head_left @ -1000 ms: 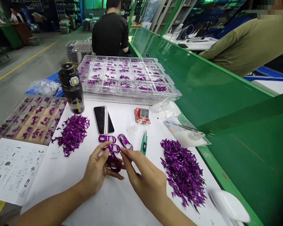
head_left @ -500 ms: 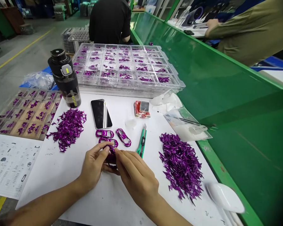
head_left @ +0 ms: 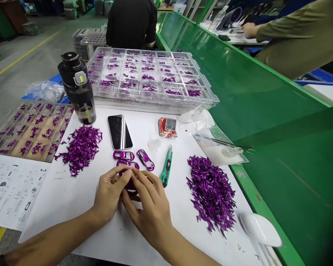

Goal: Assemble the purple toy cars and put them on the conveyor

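Over the white table, my left hand and my right hand meet with fingers closed around one purple toy car shell, mostly hidden behind the fingers. Just beyond them lie a purple car shell, another angled shell, and a third shell partly covered by my fingertips. A heap of small pointed purple pieces is to the right of my hands, and a smaller heap of purple pieces is to the left. A green utility knife lies close by my right hand.
Behind the phone stand a black bottle and a clear compartment tray. Tweezers rest on a plastic bag at right, near a white scoop and the green conveyor edge. Printed sheets lie left. Two people sit beyond.
My right hand has shifted left and turned, its fingers now wrapped closer against the held shell and my left fingertips. The left hand stays almost in place.
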`<state>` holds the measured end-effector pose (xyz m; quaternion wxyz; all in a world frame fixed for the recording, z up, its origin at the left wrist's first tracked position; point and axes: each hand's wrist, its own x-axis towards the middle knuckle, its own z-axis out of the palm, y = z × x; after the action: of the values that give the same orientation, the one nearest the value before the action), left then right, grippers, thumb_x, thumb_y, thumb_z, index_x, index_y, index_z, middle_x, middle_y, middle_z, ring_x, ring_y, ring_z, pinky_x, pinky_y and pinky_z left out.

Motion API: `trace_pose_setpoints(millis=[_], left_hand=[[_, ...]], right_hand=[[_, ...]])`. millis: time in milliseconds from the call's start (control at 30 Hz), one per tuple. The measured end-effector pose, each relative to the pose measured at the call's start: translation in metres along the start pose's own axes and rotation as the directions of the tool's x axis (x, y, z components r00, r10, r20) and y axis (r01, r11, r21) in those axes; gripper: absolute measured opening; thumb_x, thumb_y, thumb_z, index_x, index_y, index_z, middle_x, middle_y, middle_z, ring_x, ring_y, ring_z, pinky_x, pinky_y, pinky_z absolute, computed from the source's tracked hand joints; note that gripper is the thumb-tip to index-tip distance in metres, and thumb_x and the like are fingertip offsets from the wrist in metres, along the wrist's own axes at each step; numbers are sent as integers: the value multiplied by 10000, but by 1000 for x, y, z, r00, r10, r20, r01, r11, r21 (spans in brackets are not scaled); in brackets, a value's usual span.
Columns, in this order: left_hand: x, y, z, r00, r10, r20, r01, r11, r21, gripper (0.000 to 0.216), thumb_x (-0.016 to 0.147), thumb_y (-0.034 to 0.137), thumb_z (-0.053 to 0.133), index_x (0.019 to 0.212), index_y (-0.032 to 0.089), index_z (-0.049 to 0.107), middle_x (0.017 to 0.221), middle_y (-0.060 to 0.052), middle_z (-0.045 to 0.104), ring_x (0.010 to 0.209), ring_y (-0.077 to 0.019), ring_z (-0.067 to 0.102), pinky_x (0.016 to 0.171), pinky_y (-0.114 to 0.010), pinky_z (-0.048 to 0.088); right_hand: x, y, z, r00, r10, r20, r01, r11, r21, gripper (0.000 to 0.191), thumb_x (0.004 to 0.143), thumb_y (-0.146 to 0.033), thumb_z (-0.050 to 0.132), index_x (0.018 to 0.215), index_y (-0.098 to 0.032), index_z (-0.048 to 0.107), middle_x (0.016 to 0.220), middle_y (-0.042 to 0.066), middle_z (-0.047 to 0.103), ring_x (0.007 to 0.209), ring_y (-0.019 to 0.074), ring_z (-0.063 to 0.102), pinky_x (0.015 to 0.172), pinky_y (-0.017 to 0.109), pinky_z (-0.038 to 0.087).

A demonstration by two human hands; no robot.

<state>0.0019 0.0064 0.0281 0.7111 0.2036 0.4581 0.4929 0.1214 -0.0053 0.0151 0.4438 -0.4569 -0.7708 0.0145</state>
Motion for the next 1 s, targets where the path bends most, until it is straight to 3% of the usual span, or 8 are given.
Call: trace_pose_setpoints(millis=[233, 500, 633, 733, 800, 867, 933, 1000], left_hand=[[-1, -13, -2, 994, 106, -23, -102, 986, 130, 271, 803, 403, 807, 968, 189, 820, 903, -61, 791, 846, -187, 725, 825, -260, 602], [-11, -18, -12, 957, 260, 128, -289, 884, 366, 311, 916, 427, 675, 1098, 207, 799, 1038, -77, 794, 896, -214, 747, 859, -323, 630], [-31, -19, -12, 838, 348, 420, -527, 716, 458, 445, 1001, 330, 565, 1444, 294, 581, 1306, -90, 699, 1086, -221, 706, 950, -353, 602], [-61, -32, -20, 740, 412, 531, -649, 643, 406, 761, 917, 214, 704, 1555, 441, 359, 1323, -33, 677, 1136, -203, 684, 987, -334, 578], [-87, -47, -28, 805, 394, 443, -577, 692, 433, 879, 869, 179, 758, 1563, 468, 304, 1223, -8, 707, 1049, -178, 708, 963, -311, 581], [-113, -62, -33, 929, 273, 249, -363, 797, 483, 872, 838, 208, 787, 1556, 405, 332, 1104, -12, 716, 935, -165, 716, 886, -290, 600], [-135, -73, -35, 995, 80, 51, -95, 871, 482, 784, 792, 254, 817, 1481, 299, 448, 1011, -25, 695, 869, -169, 699, 815, -280, 604], [-151, -78, -33, 992, -108, -62, 125, 885, 449, 573, 758, 264, 821, 1281, 210, 592, 932, -29, 662, 845, -172, 672, 783, -278, 592]], right_hand=[[-9, -9, 17, 959, 267, -92, -267, 964, 6, 148, 912, -99, 557, 1004, -210, 593, 984, 69, 707, 942, 205, 690, 748, 353, 632], [-12, -16, 10, 967, 179, -183, -174, 984, 46, 262, 878, -42, 553, 1071, -211, 608, 960, 71, 724, 925, 198, 719, 774, 329, 641], [-16, -16, -27, 934, 352, -50, -327, 905, 271, 294, 865, -156, 681, 1149, -230, 661, 1107, 96, 733, 1030, 233, 718, 874, 376, 637], [-31, -25, -62, 808, 559, 187, -561, 635, 530, 208, 828, -264, 780, 1030, -248, 733, 1084, 86, 734, 1021, 239, 720, 863, 355, 639], [-45, -33, -80, 722, 583, 372, -667, 443, 599, 226, 799, -278, 817, 1016, -261, 753, 1059, 80, 742, 985, 228, 732, 838, 316, 638], [-61, -39, -91, 625, 569, 534, -767, 321, 555, 314, 788, -270, 831, 1089, -291, 743, 1035, 65, 757, 946, 210, 742, 825, 283, 632], [-75, -42, -96, 531, 560, 636, -844, 285, 454, 368, 787, -279, 833, 1139, -311, 730, 1012, 53, 765, 930, 206, 745, 825, 277, 629], [-84, -43, -97, 467, 540, 700, -884, 308, 352, 340, 788, -311, 831, 1117, -310, 747, 1004, 50, 768, 917, 214, 741, 809, 283, 630]])
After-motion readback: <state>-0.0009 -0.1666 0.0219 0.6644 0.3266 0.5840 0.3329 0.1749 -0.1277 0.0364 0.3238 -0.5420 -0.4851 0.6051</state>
